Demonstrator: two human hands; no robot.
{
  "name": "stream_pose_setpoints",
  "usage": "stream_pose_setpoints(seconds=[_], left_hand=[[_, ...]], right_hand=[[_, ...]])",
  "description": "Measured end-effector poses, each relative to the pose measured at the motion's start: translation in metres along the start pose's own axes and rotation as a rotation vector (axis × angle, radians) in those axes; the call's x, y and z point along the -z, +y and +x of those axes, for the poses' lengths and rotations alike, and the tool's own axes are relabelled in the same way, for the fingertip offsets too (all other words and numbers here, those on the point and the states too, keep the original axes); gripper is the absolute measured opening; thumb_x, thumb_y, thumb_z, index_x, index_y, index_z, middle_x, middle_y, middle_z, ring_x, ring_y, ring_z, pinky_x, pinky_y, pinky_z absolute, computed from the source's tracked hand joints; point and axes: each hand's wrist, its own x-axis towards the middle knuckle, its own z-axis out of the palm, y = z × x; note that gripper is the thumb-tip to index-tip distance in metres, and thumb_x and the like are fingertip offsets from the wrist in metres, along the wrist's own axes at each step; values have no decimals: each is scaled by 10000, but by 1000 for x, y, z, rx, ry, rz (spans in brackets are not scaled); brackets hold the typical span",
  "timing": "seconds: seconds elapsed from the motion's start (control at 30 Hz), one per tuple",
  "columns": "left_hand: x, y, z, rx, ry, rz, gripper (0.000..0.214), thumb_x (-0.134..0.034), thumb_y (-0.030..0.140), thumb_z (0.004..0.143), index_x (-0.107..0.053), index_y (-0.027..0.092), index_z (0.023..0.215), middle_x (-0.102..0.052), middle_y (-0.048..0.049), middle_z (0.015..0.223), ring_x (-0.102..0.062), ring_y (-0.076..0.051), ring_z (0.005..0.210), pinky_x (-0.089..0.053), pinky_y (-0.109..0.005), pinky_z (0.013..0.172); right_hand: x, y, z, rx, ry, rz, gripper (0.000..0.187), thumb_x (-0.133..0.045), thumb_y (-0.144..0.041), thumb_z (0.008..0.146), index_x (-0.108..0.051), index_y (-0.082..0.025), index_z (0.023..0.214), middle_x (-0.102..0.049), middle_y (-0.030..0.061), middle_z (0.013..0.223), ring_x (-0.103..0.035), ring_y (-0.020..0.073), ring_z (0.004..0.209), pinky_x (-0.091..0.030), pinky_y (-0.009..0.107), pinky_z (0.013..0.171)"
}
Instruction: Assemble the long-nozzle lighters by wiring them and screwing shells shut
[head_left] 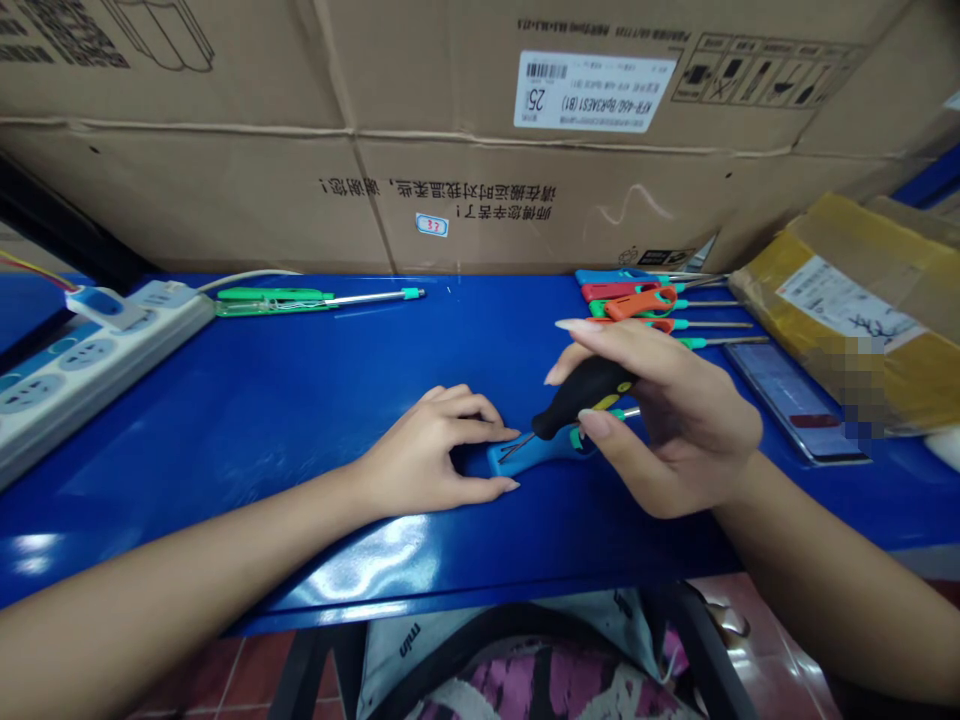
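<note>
My right hand (667, 420) is closed round the black and yellow handle of a screwdriver (574, 395), its thumb and fingers curled over the grip. The thin shaft slants down to the left and its tip meets the end of a blue long-neck lighter (544, 450) lying flat on the blue table. My left hand (435, 450) lies on the table with thumb and forefinger on either side of that end, steadying it. Part of the lighter and its metal neck is hidden behind the right hand.
Several coloured long-neck lighters (637, 298) are piled at the back right. A phone (795, 400) and a taped parcel (862, 300) lie right of them. A green lighter (274, 302) and a power strip (97, 350) are on the left. A large cardboard box (450, 160) stands behind.
</note>
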Motion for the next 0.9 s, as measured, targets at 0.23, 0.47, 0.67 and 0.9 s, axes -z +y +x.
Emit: stream_pose_setpoints(seconds=[0.23, 0.47, 0.67, 0.9], left_hand=[[1, 0, 1, 7, -6, -17, 362, -797, 446, 810, -744, 237, 1101, -710, -28, 1030, -636, -202, 932, -404, -366, 848], [0, 0, 1, 5, -3, -20, 361, -804, 438, 806, -743, 233, 1096, -709, -21, 1020, -635, -195, 923, -403, -365, 847], [0, 1, 0, 9, -14, -22, 340, -805, 428, 808, -744, 241, 1085, -703, -13, 1017, -638, -194, 936, -391, -361, 846], [0, -1, 0, 7, 4, -36, 336, -811, 436, 795, -751, 246, 1066, -718, -24, 1045, -645, -219, 971, -427, -390, 906]], right_hand=[[-3, 8, 0, 86, 122, -75, 569, -745, -222, 840, -573, -217, 1382, -729, 78, 1148, -681, 187, 812, -593, 340, 711], [-1, 4, 2, 73, 84, -108, 526, -707, -241, 874, -581, -222, 1384, -732, 99, 1143, -676, 219, 796, -596, 380, 686], [1, 2, 5, 178, 46, -225, 530, -766, -258, 854, -586, -219, 1351, -749, 35, 943, -666, 185, 725, -601, 330, 659], [14, -21, 21, 108, -240, -274, 485, -440, -221, 1011, -411, -222, 1496, -687, 71, 1230, -666, 213, 1109, -593, 390, 930]])
